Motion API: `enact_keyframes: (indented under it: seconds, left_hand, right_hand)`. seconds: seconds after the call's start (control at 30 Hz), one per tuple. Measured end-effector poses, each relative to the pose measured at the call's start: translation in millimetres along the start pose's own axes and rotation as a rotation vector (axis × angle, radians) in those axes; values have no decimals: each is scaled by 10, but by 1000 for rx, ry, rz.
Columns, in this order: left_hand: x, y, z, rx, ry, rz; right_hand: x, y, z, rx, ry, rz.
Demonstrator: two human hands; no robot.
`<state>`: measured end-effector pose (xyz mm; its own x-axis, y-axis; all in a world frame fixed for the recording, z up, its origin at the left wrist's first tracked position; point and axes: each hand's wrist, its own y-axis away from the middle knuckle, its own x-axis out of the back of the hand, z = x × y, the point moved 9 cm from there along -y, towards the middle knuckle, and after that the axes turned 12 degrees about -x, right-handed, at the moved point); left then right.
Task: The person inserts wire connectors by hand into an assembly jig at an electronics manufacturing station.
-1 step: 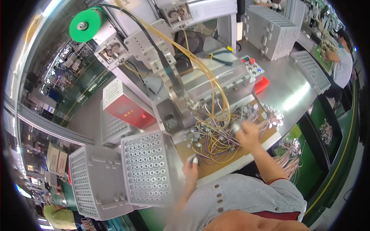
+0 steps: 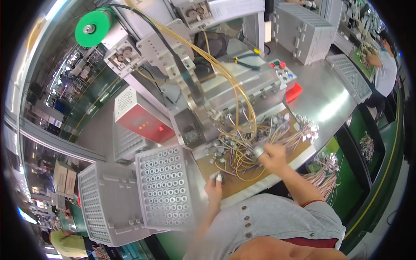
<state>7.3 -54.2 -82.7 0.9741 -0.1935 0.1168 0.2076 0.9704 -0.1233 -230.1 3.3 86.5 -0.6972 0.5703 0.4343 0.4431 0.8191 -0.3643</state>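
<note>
My right hand [image 2: 274,161] is closed on a round silvery metal part [image 2: 258,151], above a tangle of wires [image 2: 238,162] in yellow, purple and white. My left hand [image 2: 213,189] pinches a small whitish-silver cylindrical piece [image 2: 219,177] near the left edge of the brown work board [image 2: 253,184]. Silvery connector-like pieces lie among the wires. Just beyond stands a bench machine [image 2: 216,113] with yellow tubes hanging from its head down to the wires.
A grey tray with rows of round silvery parts [image 2: 167,188] stands left, beside another tray [image 2: 96,203]. Behind them is a red-and-white control box [image 2: 145,121]. Pliers [image 2: 247,65] lie on the machine near a button panel [image 2: 284,72]. Bundled wires [image 2: 325,173] hang at right. Co-workers sit farther off.
My right hand has moved left and slightly toward me with the round metal part. The left hand stays almost in place, still pinching its piece.
</note>
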Motion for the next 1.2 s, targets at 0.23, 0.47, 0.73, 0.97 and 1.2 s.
enact_keyframes:
  seconds: [0.23,0.47,0.73,0.97,1.2]
  left_hand:
    - [36,-59,18,-180,-82,45]
    - [5,-44,-162,-251,-190,15]
    - [21,-18,6,-274,-297,-3]
    - [-34,-34,-4,-297,-220,-25]
    - [-96,-54,-32,-241,-148,-26]
  right_hand:
    - [-1329,1267,198,230,70,-846]
    - [-1540,1601,335,356,377,-1049]
    - [-58,-136,-191,276,68,-160]
    - [-114,-967,507,43,333,-5]
    - [-212,-1091,572,153,187,126]
